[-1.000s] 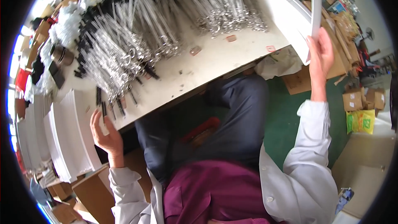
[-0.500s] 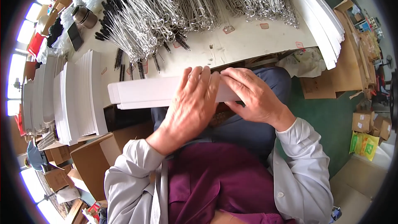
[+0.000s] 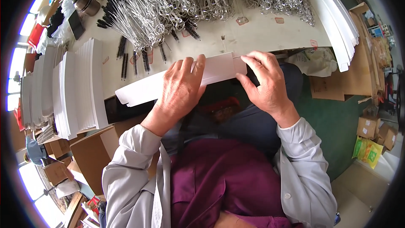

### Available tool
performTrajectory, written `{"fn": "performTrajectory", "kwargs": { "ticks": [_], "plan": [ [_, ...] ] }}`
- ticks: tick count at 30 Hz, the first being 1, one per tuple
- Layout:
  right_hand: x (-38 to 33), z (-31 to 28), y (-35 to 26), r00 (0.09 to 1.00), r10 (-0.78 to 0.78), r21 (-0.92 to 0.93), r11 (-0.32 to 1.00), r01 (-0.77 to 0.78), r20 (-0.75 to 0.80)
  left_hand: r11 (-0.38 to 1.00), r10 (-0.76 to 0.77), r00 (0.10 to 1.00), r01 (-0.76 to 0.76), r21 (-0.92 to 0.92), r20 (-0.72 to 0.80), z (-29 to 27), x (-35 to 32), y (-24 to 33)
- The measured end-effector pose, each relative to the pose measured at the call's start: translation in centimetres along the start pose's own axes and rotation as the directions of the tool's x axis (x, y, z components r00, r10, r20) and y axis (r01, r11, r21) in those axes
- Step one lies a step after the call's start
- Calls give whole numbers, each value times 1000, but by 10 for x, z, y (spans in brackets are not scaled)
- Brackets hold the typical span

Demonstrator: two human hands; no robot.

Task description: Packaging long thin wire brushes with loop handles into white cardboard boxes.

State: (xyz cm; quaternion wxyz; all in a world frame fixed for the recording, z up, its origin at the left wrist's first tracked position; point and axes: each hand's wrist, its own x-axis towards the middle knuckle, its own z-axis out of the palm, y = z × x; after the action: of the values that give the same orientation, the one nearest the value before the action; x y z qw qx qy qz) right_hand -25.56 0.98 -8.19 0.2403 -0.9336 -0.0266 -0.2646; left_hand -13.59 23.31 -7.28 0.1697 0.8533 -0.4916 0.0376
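Observation:
A long, narrow white cardboard box (image 3: 219,67) lies slantwise over my lap at the table's near edge, its right end higher in the picture. My left hand (image 3: 181,82) is wrapped over its middle, with the fingers across the top face. At the right end, my right hand (image 3: 265,78) pinches the small end flap (image 3: 240,66) between thumb and fingers. The underside of the box and the left thumb's grip are partly hidden.
Wire-handled brushes (image 3: 168,8) with ring ends and black bristles pile up on the table (image 3: 202,44). Flat white box blanks (image 3: 80,88) stand stacked at the left, and more white blanks (image 3: 335,21) lie at the right. A flask (image 3: 86,4) and a dark phone (image 3: 76,25) sit back left.
The box has tilted, its right end rising. My left hand has slid left along it. My right hand has shifted right, and the end flap now shows between its fingers.

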Motion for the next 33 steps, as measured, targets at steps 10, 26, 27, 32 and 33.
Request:
{"fn": "performTrajectory", "kwargs": {
  "ticks": [10,26,27,32,33],
  "plan": [
    [-12,34,-26,945,317,245,913,-326,77,996,72,993,-66,67,-90,11,0,-2],
    [2,20,-24,708,483,685,264,-679,515,993,108,993,-105,52,-46,18,-9,-8],
    [4,17,-23,681,465,682,202,-703,565,992,117,992,-114,53,-49,18,-9,-9],
    [11,13,-20,561,381,591,45,-805,735,989,147,986,-145,37,-73,15,-9,-8],
    [11,12,-16,560,382,590,45,-806,735,984,180,976,-177,35,-120,14,-6,-6]
  ]
}}
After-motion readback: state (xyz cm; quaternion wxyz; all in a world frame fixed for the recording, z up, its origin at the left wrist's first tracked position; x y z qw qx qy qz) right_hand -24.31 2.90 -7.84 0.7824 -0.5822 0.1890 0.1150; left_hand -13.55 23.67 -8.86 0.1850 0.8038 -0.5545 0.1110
